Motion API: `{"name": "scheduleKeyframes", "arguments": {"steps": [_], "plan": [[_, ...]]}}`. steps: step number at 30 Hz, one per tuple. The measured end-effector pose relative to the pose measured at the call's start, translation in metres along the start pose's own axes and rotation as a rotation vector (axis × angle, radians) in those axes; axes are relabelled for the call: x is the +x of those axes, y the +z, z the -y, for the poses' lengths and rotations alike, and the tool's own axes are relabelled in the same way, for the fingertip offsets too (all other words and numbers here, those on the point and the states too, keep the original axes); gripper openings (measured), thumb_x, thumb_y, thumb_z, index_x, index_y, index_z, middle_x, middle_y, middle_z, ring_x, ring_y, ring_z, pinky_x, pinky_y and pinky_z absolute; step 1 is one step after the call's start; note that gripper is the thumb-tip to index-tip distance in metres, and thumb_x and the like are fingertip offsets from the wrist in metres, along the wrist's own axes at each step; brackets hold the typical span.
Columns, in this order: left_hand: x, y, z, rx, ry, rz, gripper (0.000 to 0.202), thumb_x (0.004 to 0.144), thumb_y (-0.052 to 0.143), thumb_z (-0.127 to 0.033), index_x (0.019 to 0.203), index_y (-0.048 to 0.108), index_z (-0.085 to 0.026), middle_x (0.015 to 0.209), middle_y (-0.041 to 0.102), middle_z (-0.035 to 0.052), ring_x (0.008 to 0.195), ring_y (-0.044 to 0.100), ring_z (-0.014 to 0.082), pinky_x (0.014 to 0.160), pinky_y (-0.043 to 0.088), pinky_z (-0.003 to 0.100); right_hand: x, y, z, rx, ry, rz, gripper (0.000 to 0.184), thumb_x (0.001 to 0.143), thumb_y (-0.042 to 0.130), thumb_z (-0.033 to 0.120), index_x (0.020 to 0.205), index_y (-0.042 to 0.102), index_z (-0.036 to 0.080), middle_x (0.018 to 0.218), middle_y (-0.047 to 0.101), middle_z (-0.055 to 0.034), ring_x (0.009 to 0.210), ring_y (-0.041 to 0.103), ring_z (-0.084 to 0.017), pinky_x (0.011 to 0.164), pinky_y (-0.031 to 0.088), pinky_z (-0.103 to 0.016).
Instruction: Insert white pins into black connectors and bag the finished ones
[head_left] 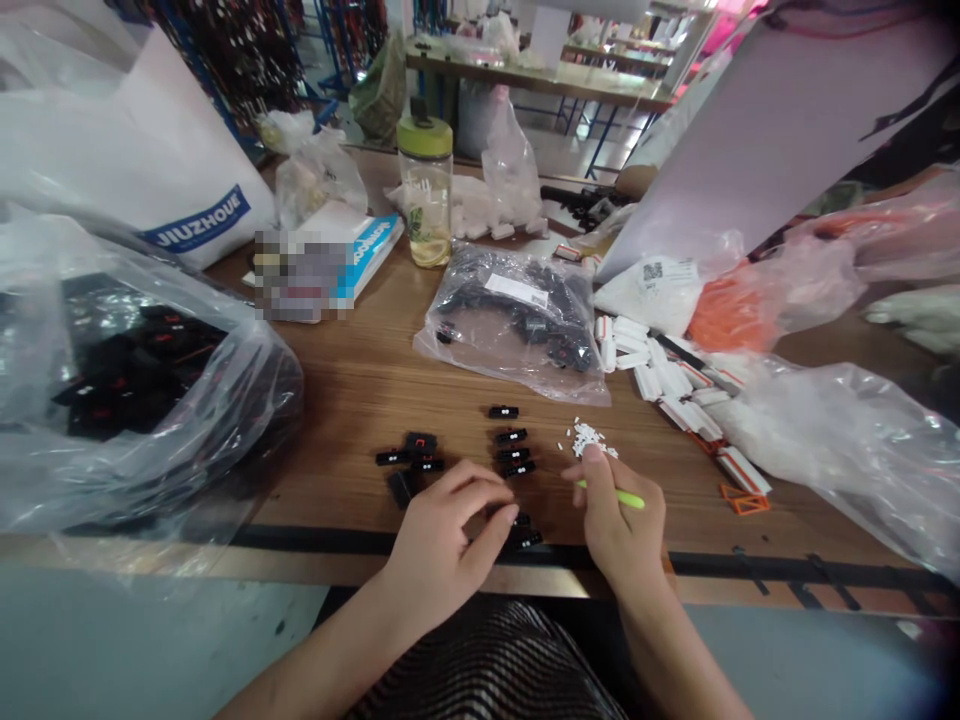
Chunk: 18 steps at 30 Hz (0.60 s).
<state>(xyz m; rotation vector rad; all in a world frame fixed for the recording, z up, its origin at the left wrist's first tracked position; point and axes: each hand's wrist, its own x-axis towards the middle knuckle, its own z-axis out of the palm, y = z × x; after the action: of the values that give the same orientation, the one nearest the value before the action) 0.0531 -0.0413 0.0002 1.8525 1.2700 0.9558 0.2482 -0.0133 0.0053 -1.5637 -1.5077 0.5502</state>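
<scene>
My left hand [456, 525] rests at the lower middle of the table, fingers curled and thumb close to the index finger. Its fingertips reach a column of small black plastic parts [512, 437] with white dots; whatever lies between them is hidden. To the right, my right hand [621, 515] is closed around a thin yellow-green stick-like tool [630, 499]. Its fingertips are beside a little pile of tiny white pieces [587, 436]. Left of my left hand lie several more black parts [420, 443], some with red inside.
A clear bag of black parts [150, 370] bulges at the left. Behind stand a green-lidded bottle [425, 190] and a flat plastic bag of black pieces [517, 310]. White-and-orange parts [664, 380] and more plastic bags [832, 420] crowd the right. The table's front edge [720, 567] has black tape.
</scene>
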Motion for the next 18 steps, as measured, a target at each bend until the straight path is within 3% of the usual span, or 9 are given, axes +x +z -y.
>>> {"name": "scheduleKeyframes", "arguments": {"steps": [5, 11, 15, 18], "plan": [[0.005, 0.009, 0.007, 0.154, -0.027, -0.101, 0.022, 0.095, 0.055, -0.017, 0.115, 0.06, -0.022, 0.112, 0.064, 0.0062, 0.086, 0.067, 0.0178, 0.08, 0.058, 0.036, -0.004, 0.003, 0.005, 0.002, -0.047, 0.058, 0.045, 0.099, 0.047, 0.038, 0.064, 0.067, 0.017, 0.047, 0.052, 0.0032, 0.044, 0.051, -0.009, 0.049, 0.039, -0.023], [0.008, 0.009, 0.009, 0.228, -0.026, -0.047, 0.014, 0.091, 0.057, -0.012, 0.101, 0.061, -0.021, 0.094, 0.066, 0.0027, 0.081, 0.066, 0.0193, 0.072, 0.057, 0.033, -0.008, 0.001, 0.005, 0.023, -0.04, 0.095, 0.045, 0.098, 0.049, 0.038, 0.063, 0.068, 0.018, 0.047, 0.054, 0.0028, 0.043, 0.052, -0.009, 0.047, 0.039, -0.023], [0.009, 0.007, 0.008, 0.2, -0.031, -0.011, 0.013, 0.09, 0.059, -0.011, 0.098, 0.063, -0.021, 0.092, 0.065, 0.0022, 0.078, 0.065, 0.0186, 0.071, 0.056, 0.033, -0.01, -0.002, 0.01, 0.06, -0.031, 0.024, 0.047, 0.099, 0.047, 0.037, 0.062, 0.068, 0.017, 0.045, 0.052, 0.003, 0.04, 0.051, -0.008, 0.045, 0.039, -0.021], [0.01, 0.007, 0.009, 0.178, -0.043, 0.0, 0.013, 0.091, 0.059, -0.011, 0.099, 0.063, -0.02, 0.092, 0.065, 0.0024, 0.079, 0.064, 0.0191, 0.072, 0.055, 0.034, -0.01, 0.0, 0.015, 0.104, -0.06, 0.076, 0.048, 0.1, 0.046, 0.036, 0.06, 0.067, 0.017, 0.043, 0.052, 0.0034, 0.039, 0.05, -0.007, 0.044, 0.039, -0.02]]}}
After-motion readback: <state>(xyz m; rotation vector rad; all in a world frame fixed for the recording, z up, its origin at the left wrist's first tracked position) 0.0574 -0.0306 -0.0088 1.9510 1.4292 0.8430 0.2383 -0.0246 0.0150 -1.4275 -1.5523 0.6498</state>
